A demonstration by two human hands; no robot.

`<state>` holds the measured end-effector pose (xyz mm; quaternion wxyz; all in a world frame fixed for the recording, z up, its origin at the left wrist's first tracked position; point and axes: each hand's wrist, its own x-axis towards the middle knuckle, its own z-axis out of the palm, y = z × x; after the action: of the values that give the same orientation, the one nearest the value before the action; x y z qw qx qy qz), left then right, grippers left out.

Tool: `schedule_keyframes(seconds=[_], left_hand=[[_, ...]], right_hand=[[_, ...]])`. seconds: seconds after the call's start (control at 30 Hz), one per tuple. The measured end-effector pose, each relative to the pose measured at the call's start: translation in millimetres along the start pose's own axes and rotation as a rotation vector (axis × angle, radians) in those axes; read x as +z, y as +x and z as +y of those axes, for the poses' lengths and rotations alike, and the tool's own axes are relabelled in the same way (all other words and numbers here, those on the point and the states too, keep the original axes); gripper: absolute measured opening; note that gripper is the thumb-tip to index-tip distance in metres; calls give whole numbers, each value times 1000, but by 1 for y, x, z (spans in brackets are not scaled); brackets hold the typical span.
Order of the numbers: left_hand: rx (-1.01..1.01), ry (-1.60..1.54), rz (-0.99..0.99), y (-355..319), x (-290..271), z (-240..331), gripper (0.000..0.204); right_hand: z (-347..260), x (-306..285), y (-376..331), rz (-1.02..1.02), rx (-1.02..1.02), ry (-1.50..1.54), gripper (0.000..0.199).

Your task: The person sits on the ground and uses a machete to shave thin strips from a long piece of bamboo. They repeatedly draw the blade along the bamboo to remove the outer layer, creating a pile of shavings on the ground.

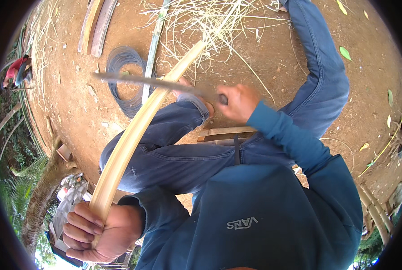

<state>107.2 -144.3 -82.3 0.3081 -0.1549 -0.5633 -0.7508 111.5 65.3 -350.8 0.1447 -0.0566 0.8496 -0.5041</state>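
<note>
My left hand (pixel 103 229) is wrapped round the near end of a long, pale yellow split strip (pixel 133 139) that looks like bamboo. The strip slants up and away over my bent leg toward the far middle. In my right hand (pixel 238 102) is the dark handle of a long knife (pixel 133 80), its blade pointing left. That blade crosses over the strip in its upper half; whether it touches the surface I cannot tell, and it is slightly blurred. My bare foot (pixel 205 105) shows just behind the blade, partly hidden.
A coil of dark wire (pixel 115 90) lies on the bare earth left of the strip. Thin shavings (pixel 214 20) heap up at the far middle. Split pieces (pixel 95 27) lie far left, and a narrow slat (pixel 154 49) beside the coil. A person (pixel 16 72) is at the left edge.
</note>
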Motion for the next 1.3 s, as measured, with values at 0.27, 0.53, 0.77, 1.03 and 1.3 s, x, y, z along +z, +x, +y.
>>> schedule_keyframes(seconds=[0.27, 0.53, 0.77, 1.03, 1.3], left_hand=[[37, 47, 74, 3, 5, -3, 35], [55, 77, 84, 10, -2, -6, 35], [52, 99, 105, 14, -10, -4, 36], [84, 114, 98, 19, -9, -9, 36], [-114, -96, -109, 55, -52, -5, 40]], right_hand=[[27, 9, 14, 14, 159, 3, 12], [52, 6, 25, -15, 171, -131, 15], [59, 7, 24, -43, 248, -155, 17], [147, 14, 48, -78, 589, -329, 25], [170, 14, 44, -74, 648, -339, 29]])
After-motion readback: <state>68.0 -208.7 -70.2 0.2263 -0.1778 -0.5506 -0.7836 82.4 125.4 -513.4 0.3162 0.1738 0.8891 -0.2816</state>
